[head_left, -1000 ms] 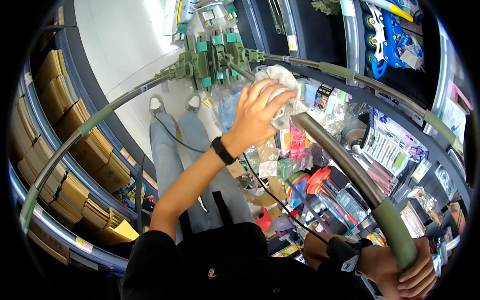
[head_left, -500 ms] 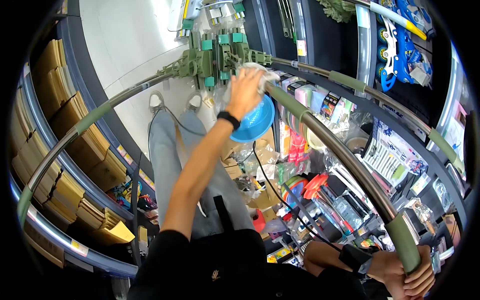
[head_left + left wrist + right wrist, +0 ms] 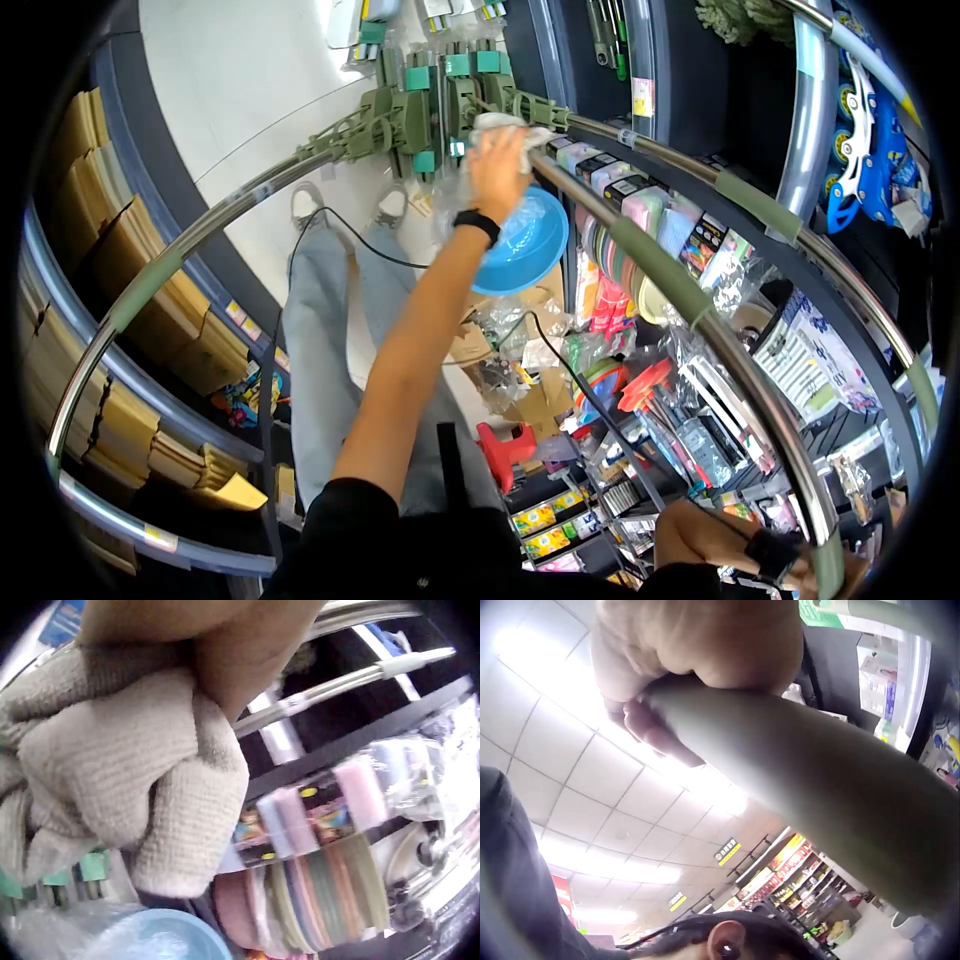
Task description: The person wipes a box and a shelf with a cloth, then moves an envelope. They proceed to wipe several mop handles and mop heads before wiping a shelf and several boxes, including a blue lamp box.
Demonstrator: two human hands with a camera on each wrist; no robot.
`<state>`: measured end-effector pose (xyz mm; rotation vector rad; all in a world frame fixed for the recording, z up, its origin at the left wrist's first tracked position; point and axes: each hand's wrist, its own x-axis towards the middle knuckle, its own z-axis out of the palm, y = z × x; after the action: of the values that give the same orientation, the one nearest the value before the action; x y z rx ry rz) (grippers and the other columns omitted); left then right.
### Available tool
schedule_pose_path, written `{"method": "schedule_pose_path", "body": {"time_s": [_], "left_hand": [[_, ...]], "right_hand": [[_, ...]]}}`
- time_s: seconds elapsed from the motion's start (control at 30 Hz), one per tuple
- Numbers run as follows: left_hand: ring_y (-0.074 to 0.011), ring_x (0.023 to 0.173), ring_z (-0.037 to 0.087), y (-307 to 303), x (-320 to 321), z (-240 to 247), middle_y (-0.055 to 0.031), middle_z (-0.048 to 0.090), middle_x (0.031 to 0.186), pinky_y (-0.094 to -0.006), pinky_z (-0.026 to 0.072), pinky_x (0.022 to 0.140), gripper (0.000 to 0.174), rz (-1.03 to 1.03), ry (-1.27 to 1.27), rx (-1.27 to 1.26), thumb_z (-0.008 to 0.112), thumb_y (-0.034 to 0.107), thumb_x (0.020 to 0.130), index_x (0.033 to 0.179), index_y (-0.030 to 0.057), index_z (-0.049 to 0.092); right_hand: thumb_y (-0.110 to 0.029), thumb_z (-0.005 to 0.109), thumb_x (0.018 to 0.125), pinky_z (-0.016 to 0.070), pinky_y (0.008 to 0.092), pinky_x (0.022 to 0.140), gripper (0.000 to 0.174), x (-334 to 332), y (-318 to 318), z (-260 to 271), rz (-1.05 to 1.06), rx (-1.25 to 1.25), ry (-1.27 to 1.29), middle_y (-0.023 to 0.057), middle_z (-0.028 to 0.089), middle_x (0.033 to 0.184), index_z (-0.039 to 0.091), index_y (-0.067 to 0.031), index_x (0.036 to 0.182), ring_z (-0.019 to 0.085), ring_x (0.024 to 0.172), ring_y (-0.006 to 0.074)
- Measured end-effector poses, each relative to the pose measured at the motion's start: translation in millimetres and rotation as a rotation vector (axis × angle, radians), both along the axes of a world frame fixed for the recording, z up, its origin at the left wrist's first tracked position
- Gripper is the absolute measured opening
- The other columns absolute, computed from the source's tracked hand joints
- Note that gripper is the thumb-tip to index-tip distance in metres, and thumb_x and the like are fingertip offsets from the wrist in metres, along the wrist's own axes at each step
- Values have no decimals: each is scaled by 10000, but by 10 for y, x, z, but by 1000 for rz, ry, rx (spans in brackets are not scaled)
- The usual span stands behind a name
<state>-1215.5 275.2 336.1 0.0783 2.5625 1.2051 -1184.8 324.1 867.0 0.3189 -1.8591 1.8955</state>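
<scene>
beige-grey ribbed cloth (image 3: 112, 757), silver pole (image 3: 580, 190) w/ olive-grn sleeves (image 3: 660, 266), olive clamps (image 3: 410, 120) w/ teal blocks (image 3: 424, 162), brt-blue basin (image 3: 530, 250), blk wristband (image 3: 478, 224), lt-blue jeans (image 3: 325, 340), blk shirt (image 3: 365, 535), blue & wht skate (image 3: 880, 165), multicol. striped stack (image 3: 322, 896), tan packets (image 3: 150, 268), wht floor (image 3: 230, 110)

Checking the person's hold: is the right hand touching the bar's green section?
Touching. The right wrist view shows the right hand against the green section, fingers curled around it.
</scene>
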Motion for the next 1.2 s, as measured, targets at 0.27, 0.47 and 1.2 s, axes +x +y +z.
{"method": "schedule_pose_path", "body": {"time_s": [0.27,0.47,1.2], "left_hand": [[-353,1228,467,-65,-111,-76,-109,555,1238,-524,417,998,731,-162,-53,164,792,148,671,1340,137,498],[-328,1208,506,209,787,1257,-173,552,1205,-417,425,1028,726,251,-199,731,752,111,719,1366,28,431],[-228,940,631,272,256,-1095,-78,619,939,-314,550,829,305,615,-956,1547,627,117,799,1084,14,585]], "right_hand": [[-329,546,941,397,191,459,312,230,383,0,-139,25,-8,-91,410,518,496,-176,674,401,434,40],[-320,558,927,400,189,462,305,339,633,139,-196,1,17,-90,418,514,496,-179,664,406,431,39],[-288,602,875,411,179,474,287,101,710,-287,-157,7,-25,-85,451,501,497,-187,628,424,419,36]]}}
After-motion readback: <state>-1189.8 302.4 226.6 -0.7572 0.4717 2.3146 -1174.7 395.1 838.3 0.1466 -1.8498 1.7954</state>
